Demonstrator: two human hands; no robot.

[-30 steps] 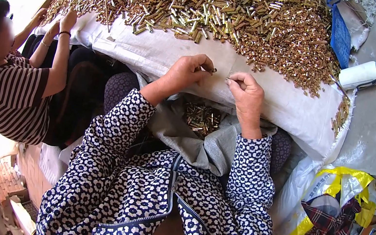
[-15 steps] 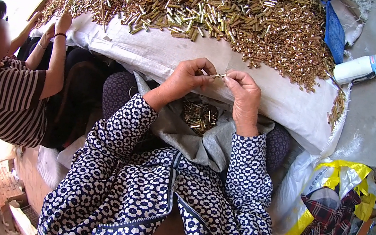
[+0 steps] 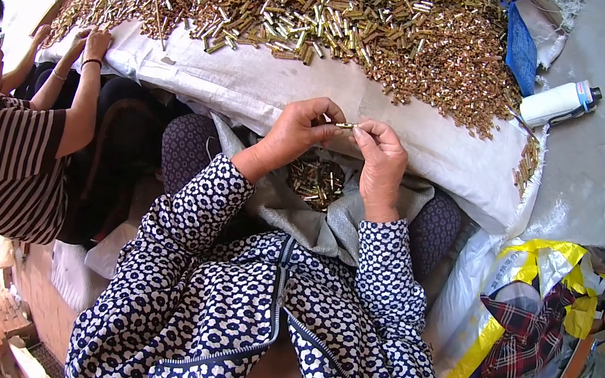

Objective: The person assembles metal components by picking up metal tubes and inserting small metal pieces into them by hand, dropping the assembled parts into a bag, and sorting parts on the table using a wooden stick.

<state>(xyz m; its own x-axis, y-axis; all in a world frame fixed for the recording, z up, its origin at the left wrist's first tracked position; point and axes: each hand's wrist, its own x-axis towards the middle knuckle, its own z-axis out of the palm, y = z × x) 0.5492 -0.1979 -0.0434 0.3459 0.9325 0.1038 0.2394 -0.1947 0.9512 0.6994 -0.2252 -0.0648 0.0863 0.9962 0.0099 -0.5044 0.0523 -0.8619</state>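
Between my left hand (image 3: 296, 129) and my right hand (image 3: 383, 162) is a small brass-coloured metal tube (image 3: 345, 125). My left fingers pinch one end and my right thumb and fingers close on the other. Whether a second small part sits at the joined end is too small to tell. Below my hands, several similar metal tubes (image 3: 317, 182) lie in a grey cloth (image 3: 320, 227) across my lap. Beyond them spreads a broad pile of brass-coloured tubes (image 3: 291, 13), with a heap of smaller coppery pieces (image 3: 447, 73) to its right.
White sheeting (image 3: 256, 83) covers the work surface under the pile. A white bottle (image 3: 557, 104) and a blue piece (image 3: 520, 49) lie at the right. Another person in a striped shirt (image 3: 9, 166) works at the left edge. Plastic bags (image 3: 463, 373) and plaid cloth (image 3: 525, 335) sit at lower right.
My hands stay close together, and the right one has drawn slightly nearer the left around the tube. The whole view has shifted a little; the other person's hands remain at the pile's edge.
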